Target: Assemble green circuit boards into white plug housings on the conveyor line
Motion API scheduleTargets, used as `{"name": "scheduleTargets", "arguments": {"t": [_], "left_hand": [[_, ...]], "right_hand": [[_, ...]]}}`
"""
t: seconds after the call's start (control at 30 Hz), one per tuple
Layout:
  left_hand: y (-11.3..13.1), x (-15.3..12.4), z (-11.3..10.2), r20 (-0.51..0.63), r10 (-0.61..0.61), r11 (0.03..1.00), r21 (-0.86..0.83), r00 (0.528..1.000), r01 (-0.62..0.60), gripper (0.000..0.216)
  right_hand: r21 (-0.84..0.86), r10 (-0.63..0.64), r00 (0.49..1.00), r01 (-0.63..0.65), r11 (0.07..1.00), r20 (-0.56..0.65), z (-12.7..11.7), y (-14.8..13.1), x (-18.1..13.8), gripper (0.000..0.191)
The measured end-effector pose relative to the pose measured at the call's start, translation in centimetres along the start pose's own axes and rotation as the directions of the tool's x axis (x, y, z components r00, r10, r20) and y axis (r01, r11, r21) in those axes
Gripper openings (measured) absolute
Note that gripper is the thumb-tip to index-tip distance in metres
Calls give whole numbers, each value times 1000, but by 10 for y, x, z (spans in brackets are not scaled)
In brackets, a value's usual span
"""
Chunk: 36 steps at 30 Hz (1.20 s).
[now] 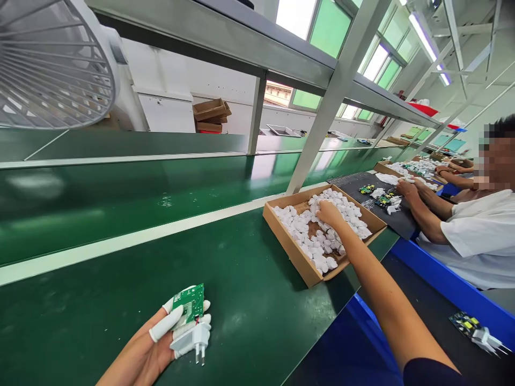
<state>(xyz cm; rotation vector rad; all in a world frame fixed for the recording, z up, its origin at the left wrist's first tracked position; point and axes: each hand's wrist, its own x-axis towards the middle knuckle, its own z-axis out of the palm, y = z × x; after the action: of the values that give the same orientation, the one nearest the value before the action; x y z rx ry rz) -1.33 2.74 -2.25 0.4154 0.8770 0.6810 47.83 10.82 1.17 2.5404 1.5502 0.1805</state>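
Observation:
My left hand (147, 346) is at the bottom left, its fingers in white finger cots (166, 323). It holds a green circuit board (190, 303) together with a white two-pin plug housing (193, 340), and wires show between them. My right hand (329, 213) reaches into a cardboard tray (294, 245) on the green workbench surface (241, 300). Its fingers are among a heap of small white plastic parts (317, 236), and the pile hides whether they hold one.
A co-worker (462, 230) in a white shirt handles parts at the right, beside a black belt (374, 195) with circuit boards. Another board with a plug (472, 328) lies at the lower right. A fan (52, 64) stands at the upper left under a metal shelf (249, 48).

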Motion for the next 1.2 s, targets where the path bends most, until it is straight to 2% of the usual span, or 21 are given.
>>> {"name": "scheduleTargets", "arguments": {"t": [0.2,0.37,0.43,0.53,0.6,0.67,0.77,0.87,0.93,0.97,1.03,1.2], "left_hand": [[1,-3,1,62,-59,993,-101,996,65,75],[0,-3,3,59,-49,995,-90,997,54,75],[0,-5,6,55,-43,995,-86,998,48,76],[0,-8,11,23,-15,999,-51,1000,16,77],[0,-10,13,1,17,1000,-21,1000,-17,77],[-2,-11,14,-2,46,999,-12,999,-46,77],[-5,-9,13,23,82,995,-52,996,-81,72],[-10,-8,10,61,143,986,-95,988,-137,65],[-13,-8,8,85,183,979,-109,979,-173,60],[-14,-8,7,91,210,972,-125,973,-198,57],[-16,-9,6,121,244,963,-147,962,-226,51],[-17,-10,5,170,252,966,-103,953,-238,42]], "right_hand": [[95,-10,999,14,995,-47,-6,-1,-10,28],[232,8,973,46,972,-229,-23,-9,-28,27],[301,-15,950,114,947,-312,-33,-19,-40,27],[393,-126,894,311,866,-430,-53,-47,-69,26],[422,-238,828,480,769,-507,-66,-75,-96,25],[426,-375,740,643,636,-558,-76,-107,-127,24],[408,-601,555,831,378,-575,-80,-161,-168,20],[444,-732,372,890,106,-571,-69,-206,-196,15],[473,-759,311,881,5,-572,-59,-226,-207,16],[490,-762,301,871,-25,-574,-54,-232,-211,18],[526,-752,311,849,-56,-581,-46,-239,-215,20],[583,-671,394,809,-71,-628,-36,-239,-219,24]]}}
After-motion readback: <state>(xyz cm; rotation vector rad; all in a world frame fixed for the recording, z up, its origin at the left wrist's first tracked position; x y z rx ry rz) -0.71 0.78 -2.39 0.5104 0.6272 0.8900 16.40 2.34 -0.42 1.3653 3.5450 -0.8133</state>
